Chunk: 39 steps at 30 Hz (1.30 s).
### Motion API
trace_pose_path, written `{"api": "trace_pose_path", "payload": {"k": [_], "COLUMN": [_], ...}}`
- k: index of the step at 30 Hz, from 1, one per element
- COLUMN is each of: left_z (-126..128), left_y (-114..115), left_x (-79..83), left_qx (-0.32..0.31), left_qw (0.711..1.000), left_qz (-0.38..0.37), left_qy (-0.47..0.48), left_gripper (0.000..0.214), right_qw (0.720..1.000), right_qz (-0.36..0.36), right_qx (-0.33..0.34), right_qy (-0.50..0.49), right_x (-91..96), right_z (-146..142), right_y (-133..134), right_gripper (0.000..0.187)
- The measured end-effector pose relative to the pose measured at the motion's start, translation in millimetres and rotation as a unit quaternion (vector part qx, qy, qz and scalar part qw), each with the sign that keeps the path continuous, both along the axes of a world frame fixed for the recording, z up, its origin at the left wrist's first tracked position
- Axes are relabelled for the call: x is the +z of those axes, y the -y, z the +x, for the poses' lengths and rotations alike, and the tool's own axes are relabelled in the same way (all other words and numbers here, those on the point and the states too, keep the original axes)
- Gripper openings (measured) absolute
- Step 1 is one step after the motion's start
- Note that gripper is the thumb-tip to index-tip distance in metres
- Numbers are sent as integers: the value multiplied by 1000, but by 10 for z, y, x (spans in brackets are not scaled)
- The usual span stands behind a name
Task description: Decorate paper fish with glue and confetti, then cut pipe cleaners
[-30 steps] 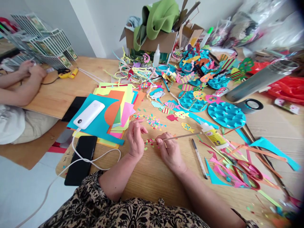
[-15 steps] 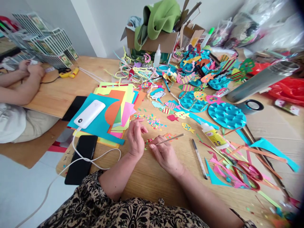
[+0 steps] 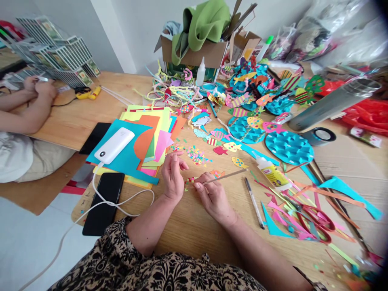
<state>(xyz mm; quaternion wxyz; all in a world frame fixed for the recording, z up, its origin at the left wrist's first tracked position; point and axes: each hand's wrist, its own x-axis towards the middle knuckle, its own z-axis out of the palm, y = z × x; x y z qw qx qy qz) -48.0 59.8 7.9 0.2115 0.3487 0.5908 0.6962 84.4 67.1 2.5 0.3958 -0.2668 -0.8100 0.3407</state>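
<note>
Thin stick [image 3: 226,176] in the right hand [image 3: 214,199] — paper dots [image 3: 190,180] close by.
It is pinched near 1 end, the other pointing toward the yellow-labelled glue bottle [image 3: 274,173]. The left hand [image 3: 173,178] is half-curled beside the dots — whether it grips anything, I cannot tell.

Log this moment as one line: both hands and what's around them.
right hand: holding thin stick | left hand: loosely curled, contents unclear | nearby: coloured paper bits, yellow-labelled glue bottle, pen
</note>
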Motion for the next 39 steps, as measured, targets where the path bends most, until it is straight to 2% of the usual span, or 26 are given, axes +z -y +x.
{"api": "trace_pose_path", "payload": {"k": [6,9,12,15,19,22,26,30,39], "left_z": [2,-4,5,37,95,128,152,164,170], "left_y": [-4,7,40,77,85,77,87,106,114], "left_x": [-6,-3,5,20,41,37,9,-14,-14], "left_qx": [1,-13,-73,-164,-252,-293,-322,-337,-352], "left_qw": [1000,1000,994,963,891,847,804,782,758], "left_qz": [1,-3,-10,-19,9,4,-46,-59,-89], "left_qy": [-15,-25,-78,-212,-377,-443,-498,-521,-542], "left_gripper": [32,33,32,28,19,17,23,26,29], "right_qw": [993,980,963,949,960,970,973,973,973], "right_qz": [-96,-134,-107,-67,-19,34,67,89,115], "right_qx": [-66,-133,-237,-305,-280,-240,-213,-200,-189], "right_qy": [-28,-68,-75,-41,6,37,54,69,68], "right_x": [29,59,110,122,40,-15,-14,-1,-30], "right_z": [61,157,340,530,625,606,585,581,568], "right_y": [-17,-96,-241,-355,-375,-359,-363,-374,-373], "right_gripper": [30,34,35,33,29,27,25,24,23]}}
